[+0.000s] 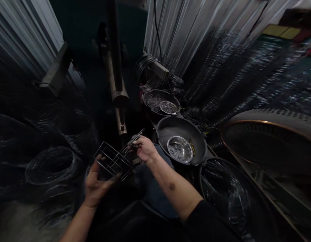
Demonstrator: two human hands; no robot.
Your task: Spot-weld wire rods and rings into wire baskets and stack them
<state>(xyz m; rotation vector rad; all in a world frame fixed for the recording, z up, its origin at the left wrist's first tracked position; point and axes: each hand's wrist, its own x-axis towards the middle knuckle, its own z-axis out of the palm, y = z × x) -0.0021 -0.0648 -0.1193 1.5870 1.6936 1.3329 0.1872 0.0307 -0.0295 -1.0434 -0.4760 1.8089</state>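
Observation:
A small wire grid frame [112, 161] made of thin metal rods is held in front of me. My left hand [96, 183] grips its lower left edge, fingers curled round the rods. My right hand [144, 148] is closed in a pinch on a few thin wire rods [132, 142] that lie across the frame's upper right corner. Just right of that hand sits a dark round pan [195, 134] with a shiny steel bowl [180, 149] of small metal pieces inside it.
A second pan [147, 95] farther back holds a wire piece and a small dish [168, 107]. Coils of wire [51, 164] stand at left, another coil [226, 191] at lower right. A machine post [117, 67] rises behind. A fan guard [271, 141] lies right.

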